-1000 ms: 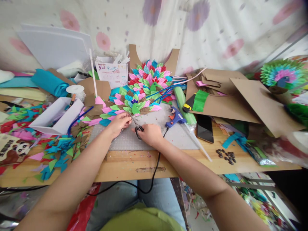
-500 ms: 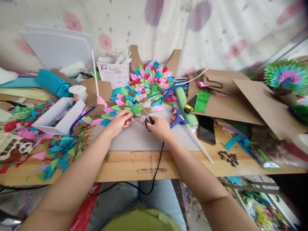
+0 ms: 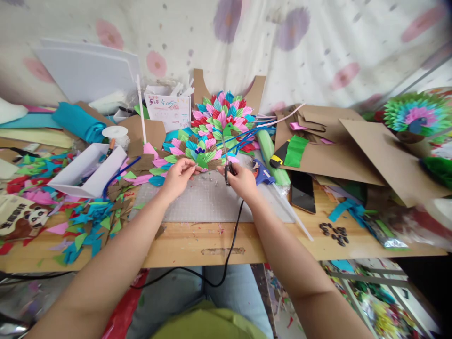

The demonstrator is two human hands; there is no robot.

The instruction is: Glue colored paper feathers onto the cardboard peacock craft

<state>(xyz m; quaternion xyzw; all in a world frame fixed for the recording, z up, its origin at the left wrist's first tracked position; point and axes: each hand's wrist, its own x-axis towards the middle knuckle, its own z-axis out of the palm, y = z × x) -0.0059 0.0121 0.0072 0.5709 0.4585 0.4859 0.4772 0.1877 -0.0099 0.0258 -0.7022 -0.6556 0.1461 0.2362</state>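
Observation:
My right hand [image 3: 243,180] grips scissors [image 3: 228,174] by their black handles, the blades pointing up and away from me. My left hand [image 3: 180,179] is closed in a pinch at the lower edge of a green bird-shaped piece [image 3: 202,160]. What its fingertips hold is too small to make out. Behind that piece fan pleated paper feathers [image 3: 178,149] in pink, green, blue and brown. Small silvery bits [image 3: 215,180] lie between the hands on the grey cutting mat [image 3: 201,205].
A blue glue gun [image 3: 263,173] and a phone [image 3: 302,192] lie to the right, near cardboard sheets [image 3: 328,155]. Dark oval pieces [image 3: 335,233] sit near the front edge. Paper scraps [image 3: 88,221] and a white box [image 3: 88,172] occupy the left. A black cable [image 3: 235,235] crosses the table edge.
My right hand has moved right with the scissors, away from the bird-shaped piece. The silvery strand beneath my left hand no longer shows; my left hand has shifted slightly right.

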